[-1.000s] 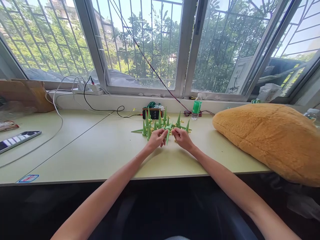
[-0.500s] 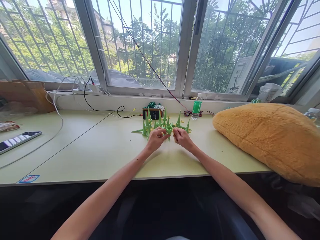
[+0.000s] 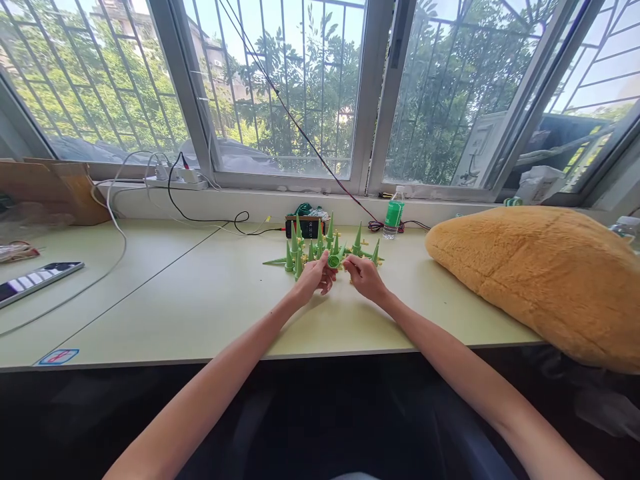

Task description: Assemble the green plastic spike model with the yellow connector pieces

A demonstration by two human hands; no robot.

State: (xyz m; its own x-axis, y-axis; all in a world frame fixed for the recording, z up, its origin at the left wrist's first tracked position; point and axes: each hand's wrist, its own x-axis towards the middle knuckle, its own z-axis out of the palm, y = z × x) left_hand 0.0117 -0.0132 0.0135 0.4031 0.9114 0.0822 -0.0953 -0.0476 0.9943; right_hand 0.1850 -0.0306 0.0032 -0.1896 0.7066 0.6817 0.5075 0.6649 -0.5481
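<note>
My left hand (image 3: 313,280) is closed around a green plastic watering spike (image 3: 334,262), its round hollow end turned toward me. Just to the right, my right hand (image 3: 366,277) is pinched close beside that end. Whatever sits between its fingertips is too small to make out. Behind both hands several more green spikes (image 3: 289,259) are bunched on the table, some upright on their wide ends and some lying flat. Small yellow fittings show among them, partly hidden by my hands.
A phone with a lit display (image 3: 306,229) leans behind the spikes. Nearby stand a green-labelled bottle (image 3: 393,213) and, at right, a large orange plush cushion (image 3: 530,280). Another phone (image 3: 40,283), a white cable (image 3: 121,250) and a cardboard box (image 3: 83,193) are at left.
My left hand has turned the spike: its hollow end tipped upward, then swung round to face me. My right hand stays pinched beside it with only slight movement.
</note>
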